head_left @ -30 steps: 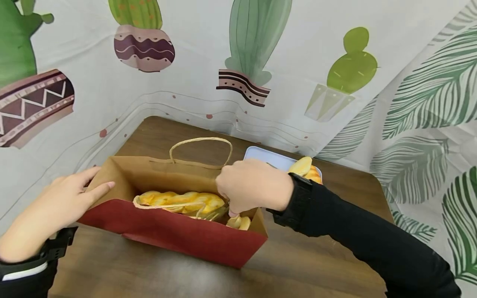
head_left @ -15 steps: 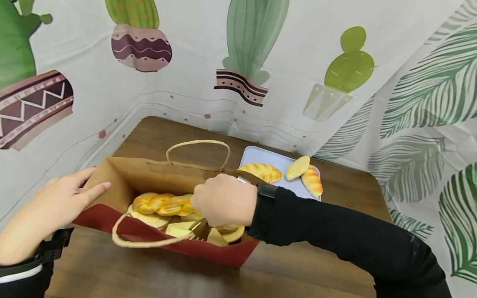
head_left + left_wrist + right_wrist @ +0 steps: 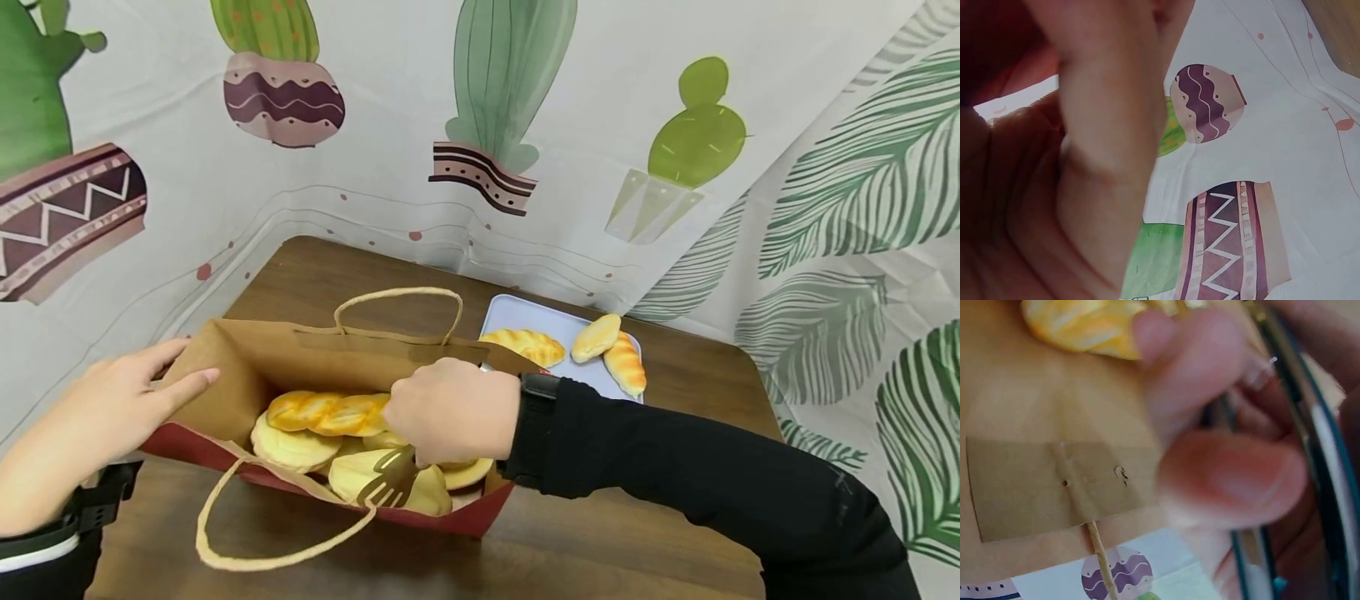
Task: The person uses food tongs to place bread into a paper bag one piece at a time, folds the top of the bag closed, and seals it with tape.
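A paper bag (image 3: 330, 358), red outside and brown inside, lies open on the wooden table (image 3: 600, 533). Inside are a braided loaf (image 3: 326, 412) and several pale round buns (image 3: 292, 447). My right hand (image 3: 450, 408) reaches into the bag and grips metal tongs (image 3: 390, 483), whose forked tip rests on a bun. In the right wrist view, curled fingers (image 3: 1229, 475) wrap the tongs (image 3: 1291, 425) above the bag's inner wall (image 3: 1041, 481). My left hand (image 3: 112, 408) lies with straight fingers against the bag's left edge. It fills the left wrist view (image 3: 1054, 156).
A light blue tray (image 3: 517, 315) behind the bag holds three bread rolls (image 3: 525, 346), (image 3: 596, 336), (image 3: 625, 364). The bag's near handle (image 3: 225, 558) hangs loose over the table front. A cactus-print curtain (image 3: 480, 125) closes off the back and sides.
My right hand moved left, deeper into the bag. The bag's front wall sank and its near handle dropped outward onto the table. The tongs' tip now shows on a bun.
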A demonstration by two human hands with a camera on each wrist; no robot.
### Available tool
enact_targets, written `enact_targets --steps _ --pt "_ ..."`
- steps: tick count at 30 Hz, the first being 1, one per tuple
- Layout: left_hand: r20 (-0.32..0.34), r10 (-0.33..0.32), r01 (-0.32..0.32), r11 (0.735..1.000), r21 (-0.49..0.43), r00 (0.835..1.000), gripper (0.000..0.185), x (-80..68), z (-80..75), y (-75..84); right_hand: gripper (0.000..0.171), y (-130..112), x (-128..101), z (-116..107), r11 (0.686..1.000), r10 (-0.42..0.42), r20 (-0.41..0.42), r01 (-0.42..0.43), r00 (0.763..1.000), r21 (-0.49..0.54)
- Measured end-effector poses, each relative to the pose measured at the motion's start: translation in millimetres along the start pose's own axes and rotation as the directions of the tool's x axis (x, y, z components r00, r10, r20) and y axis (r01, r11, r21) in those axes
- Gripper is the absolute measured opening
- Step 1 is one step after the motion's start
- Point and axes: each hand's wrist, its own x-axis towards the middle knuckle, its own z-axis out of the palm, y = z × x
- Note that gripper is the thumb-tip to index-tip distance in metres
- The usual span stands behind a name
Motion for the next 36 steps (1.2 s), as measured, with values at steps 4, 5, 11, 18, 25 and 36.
enact_targets --steps 4,5,11,18,25,36 --pt "0.027 -0.009 0.009 1.000 0.002 1.000 0.072 0.0 0.3 -1.8 0.018 6.3 -5.6 -5.0 0.994 0.067 0.060 -0.072 0.996 0.086" --pt "0.031 -0.012 0.012 1.000 0.003 0.999 0.072 0.1 0.7 -2.2 0.019 8.0 -7.4 -5.9 0.990 0.080 0.070 -0.087 0.994 0.108" --pt "0.052 -0.023 0.022 1.000 0.012 0.998 0.074 0.6 0.9 -3.4 0.025 18.1 -21.6 -7.5 0.970 0.130 0.079 -0.143 0.988 0.198" --pt "0.048 -0.019 0.019 1.000 0.008 0.999 0.074 0.2 0.5 -3.1 0.032 31.6 -40.2 -6.6 0.949 0.191 0.071 -0.203 0.979 0.243" --pt "0.050 -0.018 0.017 1.000 0.005 0.999 0.074 0.8 0.1 -3.1 0.019 48.4 -74.1 -5.4 0.929 0.252 -0.016 -0.238 0.967 0.282" --pt "0.050 -0.009 0.009 1.000 -0.002 0.999 0.073 1.7 0.0 -2.7 0.037 63.9 -129.4 26.4 0.879 0.334 -0.240 -0.209 0.912 0.428"
